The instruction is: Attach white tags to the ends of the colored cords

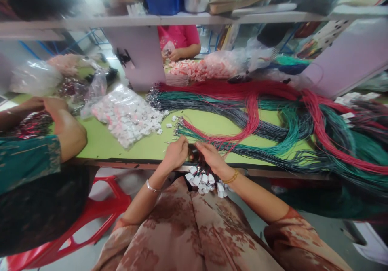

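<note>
At the table's front edge, my left hand (176,153) is closed in a pinch; what its fingers hold is too small to make out. Close beside it, my right hand (214,157) is closed around the upper part of a bundle of dark wires. White plastic connectors (202,180) hang from that bundle over the edge, above my lap. A dark rounded thing (193,153) shows between the two hands, its kind unclear. Just beyond my fingers lie the metal-tipped ends of red, green and black wires (184,129).
Long red wires (227,89) and grey-black wires stretch across the green table (142,151) to the right. A clear bag of white connectors (121,115) lies left of centre. A co-worker's arm (69,129) rests at left; another person sits opposite, below a shelf (127,21).
</note>
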A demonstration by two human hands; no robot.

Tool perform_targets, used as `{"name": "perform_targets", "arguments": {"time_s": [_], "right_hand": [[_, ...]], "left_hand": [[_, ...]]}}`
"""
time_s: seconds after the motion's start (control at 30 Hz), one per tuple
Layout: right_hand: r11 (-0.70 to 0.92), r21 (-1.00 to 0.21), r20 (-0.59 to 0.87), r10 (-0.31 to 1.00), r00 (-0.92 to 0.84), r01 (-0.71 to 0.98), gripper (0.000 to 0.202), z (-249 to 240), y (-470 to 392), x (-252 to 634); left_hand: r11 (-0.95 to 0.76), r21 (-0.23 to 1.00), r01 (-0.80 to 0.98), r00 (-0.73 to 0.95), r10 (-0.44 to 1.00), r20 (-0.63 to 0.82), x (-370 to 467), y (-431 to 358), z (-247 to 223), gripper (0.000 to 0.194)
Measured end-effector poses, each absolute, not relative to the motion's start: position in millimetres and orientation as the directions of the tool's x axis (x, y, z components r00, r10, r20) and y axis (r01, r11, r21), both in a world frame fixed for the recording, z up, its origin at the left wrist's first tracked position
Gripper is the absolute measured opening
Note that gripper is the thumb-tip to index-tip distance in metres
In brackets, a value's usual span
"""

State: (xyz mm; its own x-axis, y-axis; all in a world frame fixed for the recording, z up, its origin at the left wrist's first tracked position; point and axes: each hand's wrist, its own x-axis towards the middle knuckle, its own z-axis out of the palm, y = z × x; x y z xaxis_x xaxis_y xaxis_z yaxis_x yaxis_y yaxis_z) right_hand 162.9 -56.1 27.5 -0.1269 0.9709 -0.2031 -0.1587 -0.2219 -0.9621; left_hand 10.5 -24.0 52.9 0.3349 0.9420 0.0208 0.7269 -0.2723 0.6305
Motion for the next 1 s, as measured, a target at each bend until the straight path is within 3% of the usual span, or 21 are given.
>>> {"name": "perform_targets", "arguments": {"time_s": [0.33,0.4,0.57,0.8,1.0], "right_hand": [[-0.266,-0.964,-0.256,0.941,-0.223,-0.015,0.027,26.0,-52.2,167.2],[-0.261,-0.965,-0.253,0.938,-0.237,-0.003,0.022,24.9,-52.4,168.2],[-0.210,-0.977,-0.215,0.949,-0.230,0.045,0.010,20.3,-52.3,170.4],[-0.222,-0.944,-0.283,0.925,-0.253,0.244,0.008,23.5,-60.5,171.8],[-0.204,-0.957,-0.257,0.926,-0.276,0.206,0.015,19.7,-52.6,177.9]], "left_hand": [[-0.190,0.844,0.501,0.422,0.906,-0.046,5.5,-19.5,43.2,0.019],[-0.203,0.823,0.530,0.404,0.914,-0.034,9.5,-22.2,38.2,0.016],[-0.297,0.620,0.726,0.384,0.923,-0.007,18.1,-34.8,36.9,0.011],[-0.275,0.700,0.659,0.522,0.837,-0.163,6.1,-27.2,40.0,0.027],[-0.253,0.782,0.569,0.361,0.932,0.039,19.2,-31.9,24.0,0.028]]}}
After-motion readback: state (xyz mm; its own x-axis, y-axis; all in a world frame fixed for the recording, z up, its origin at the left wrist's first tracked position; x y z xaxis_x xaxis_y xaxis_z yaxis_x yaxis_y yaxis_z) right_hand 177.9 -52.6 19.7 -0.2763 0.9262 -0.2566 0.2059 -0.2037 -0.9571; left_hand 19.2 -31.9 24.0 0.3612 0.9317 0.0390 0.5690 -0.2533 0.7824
